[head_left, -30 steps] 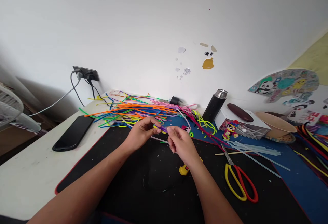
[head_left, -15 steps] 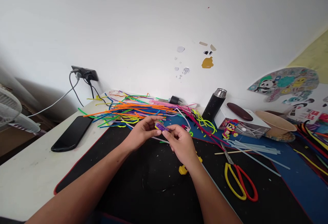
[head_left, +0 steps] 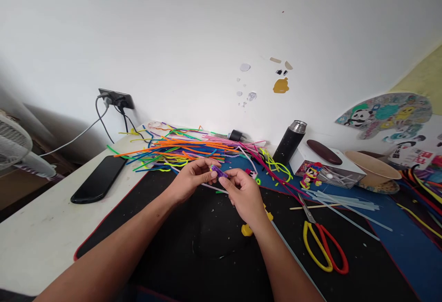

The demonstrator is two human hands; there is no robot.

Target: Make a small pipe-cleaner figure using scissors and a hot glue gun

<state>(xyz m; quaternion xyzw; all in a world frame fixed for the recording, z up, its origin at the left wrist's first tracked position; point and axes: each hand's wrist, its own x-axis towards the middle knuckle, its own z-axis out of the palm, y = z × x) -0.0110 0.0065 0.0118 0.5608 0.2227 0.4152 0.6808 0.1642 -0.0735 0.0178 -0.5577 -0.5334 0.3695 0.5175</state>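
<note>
Between my two hands, above the black mat [head_left: 172, 256], is a small purple piece [head_left: 217, 171] with a bit of yellow-green at its left end. My left hand [head_left: 189, 180] pinches its left end between thumb and fingers. The right end is gripped by the thumb and bent fingers of my right hand [head_left: 243, 196]. A pale thin strip passes just below the fingers. Under my right wrist lies a yellow piece [head_left: 247, 230], partly covered by the arm.
Colourful pipe cleaners [head_left: 179, 148] are heaped behind my hands. Scissors [head_left: 324, 242] with yellow and red handles lie at the right, near pale blue sticks [head_left: 348, 200]. A black flask [head_left: 290, 143], a small figure [head_left: 311, 176] and a white box [head_left: 331, 166] stand behind. A phone [head_left: 98, 180] lies left.
My left thumb has shifted slightly up over the purple piece, covering more of it. The whole view has moved a little; my right hand keeps its grip.
</note>
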